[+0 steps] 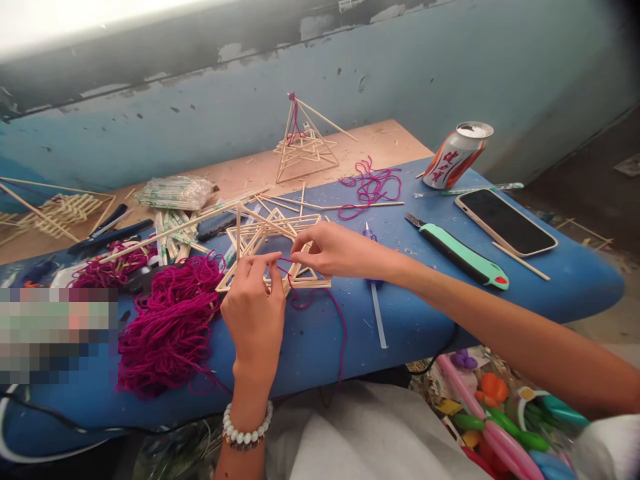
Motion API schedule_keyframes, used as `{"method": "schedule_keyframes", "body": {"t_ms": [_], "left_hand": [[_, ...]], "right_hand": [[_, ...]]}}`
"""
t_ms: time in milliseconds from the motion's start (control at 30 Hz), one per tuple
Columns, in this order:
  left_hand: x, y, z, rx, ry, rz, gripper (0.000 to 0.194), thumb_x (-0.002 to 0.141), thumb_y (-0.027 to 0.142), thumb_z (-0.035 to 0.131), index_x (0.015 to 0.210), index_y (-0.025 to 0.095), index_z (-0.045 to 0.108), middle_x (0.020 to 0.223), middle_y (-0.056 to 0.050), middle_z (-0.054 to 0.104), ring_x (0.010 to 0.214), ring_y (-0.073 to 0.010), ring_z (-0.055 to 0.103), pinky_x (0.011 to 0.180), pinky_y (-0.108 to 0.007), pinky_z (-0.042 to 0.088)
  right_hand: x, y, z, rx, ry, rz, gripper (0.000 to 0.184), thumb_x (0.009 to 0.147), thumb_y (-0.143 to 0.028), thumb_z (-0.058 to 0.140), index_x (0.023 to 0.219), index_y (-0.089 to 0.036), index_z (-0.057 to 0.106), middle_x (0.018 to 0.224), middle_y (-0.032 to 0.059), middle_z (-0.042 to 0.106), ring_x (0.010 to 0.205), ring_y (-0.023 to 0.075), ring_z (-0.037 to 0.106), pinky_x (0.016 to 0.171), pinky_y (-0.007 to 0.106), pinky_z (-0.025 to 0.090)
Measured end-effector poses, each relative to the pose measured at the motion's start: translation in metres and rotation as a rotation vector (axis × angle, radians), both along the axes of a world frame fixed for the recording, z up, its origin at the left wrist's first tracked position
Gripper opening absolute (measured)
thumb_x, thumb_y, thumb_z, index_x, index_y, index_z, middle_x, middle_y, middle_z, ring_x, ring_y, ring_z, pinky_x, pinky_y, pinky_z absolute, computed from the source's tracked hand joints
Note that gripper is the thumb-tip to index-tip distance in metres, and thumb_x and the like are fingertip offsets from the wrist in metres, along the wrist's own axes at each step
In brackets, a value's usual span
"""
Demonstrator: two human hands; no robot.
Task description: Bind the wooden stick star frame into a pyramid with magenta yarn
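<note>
My left hand [257, 293] pinches a strand of purple yarn [343, 327] between thumb and fingertips. Just to its right, my right hand [333, 250] is closed on the same yarn, a short length stretched between the two. Behind and under my hands sits a frame of thin wooden sticks [275, 223], built from stacked triangles. The yarn's tail curls down to the right over the blue board's near edge. Beside my left wrist lies a big tangled heap of purple yarn [170, 327]. My fingers hide part of the stick frame.
A glue gun [373, 273], a green-handled cutter [463, 257], a phone [507, 223] and a can [457, 157] lie or stand rightward on the blue board [310, 347]. A finished-looking stick pyramid [305, 150] stands behind. Wrapped chopsticks [175, 193] and pliers [110, 230] are at left.
</note>
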State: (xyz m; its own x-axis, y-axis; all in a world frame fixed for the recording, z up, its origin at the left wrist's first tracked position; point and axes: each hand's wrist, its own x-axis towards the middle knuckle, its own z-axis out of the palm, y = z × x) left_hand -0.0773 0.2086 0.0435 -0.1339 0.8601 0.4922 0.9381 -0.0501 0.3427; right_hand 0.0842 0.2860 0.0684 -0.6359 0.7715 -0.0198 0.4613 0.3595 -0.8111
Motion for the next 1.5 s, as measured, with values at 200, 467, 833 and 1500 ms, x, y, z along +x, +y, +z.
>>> {"method": "schedule_keyframes", "body": {"t_ms": [200, 467, 833, 1500], "left_hand": [[-0.002, -0.002, -0.001, -0.016, -0.004, 0.003, 0.016, 0.096, 0.021, 0.058, 0.104, 0.023, 0.072, 0.101, -0.001, 0.072, 0.06, -0.0129, 0.057, 0.059, -0.027, 0.034], [-0.012, 0.002, 0.006, -0.091, -0.072, -0.208, 0.025, 0.094, 0.025, 0.062, 0.118, 0.025, 0.071, 0.118, 0.0, 0.074, 0.056, -0.0095, 0.056, 0.066, -0.026, 0.044], [-0.018, 0.007, 0.006, -0.105, -0.007, -0.202, 0.013, 0.094, 0.026, 0.063, 0.101, 0.023, 0.074, 0.089, 0.002, 0.075, 0.056, -0.0115, 0.056, 0.066, -0.026, 0.041], [-0.019, 0.014, 0.019, -0.385, 0.024, -0.235, 0.014, 0.095, 0.03, 0.057, 0.1, 0.026, 0.07, 0.101, 0.003, 0.07, 0.057, -0.0105, 0.053, 0.062, -0.028, 0.036]], "right_hand": [[-0.009, -0.006, 0.011, 0.098, -0.109, -0.063, 0.013, 0.085, -0.015, 0.061, 0.085, -0.012, 0.074, 0.07, 0.002, 0.067, 0.062, 0.0085, 0.054, 0.063, 0.022, 0.033], [-0.02, -0.008, 0.002, 0.222, -0.105, -0.129, 0.018, 0.087, -0.016, 0.058, 0.09, -0.012, 0.075, 0.072, 0.0039, 0.068, 0.065, 0.0104, 0.054, 0.064, 0.023, 0.032], [0.012, -0.023, 0.013, -0.057, 0.173, -0.274, 0.03, 0.089, -0.023, 0.047, 0.102, -0.012, 0.073, 0.052, -0.0044, 0.053, 0.044, 0.0067, 0.04, 0.049, 0.022, 0.026], [0.016, -0.033, -0.009, 0.092, 0.034, -0.278, 0.025, 0.086, -0.019, 0.051, 0.088, -0.018, 0.075, 0.067, 0.0, 0.062, 0.058, 0.009, 0.041, 0.06, 0.025, 0.027]]}}
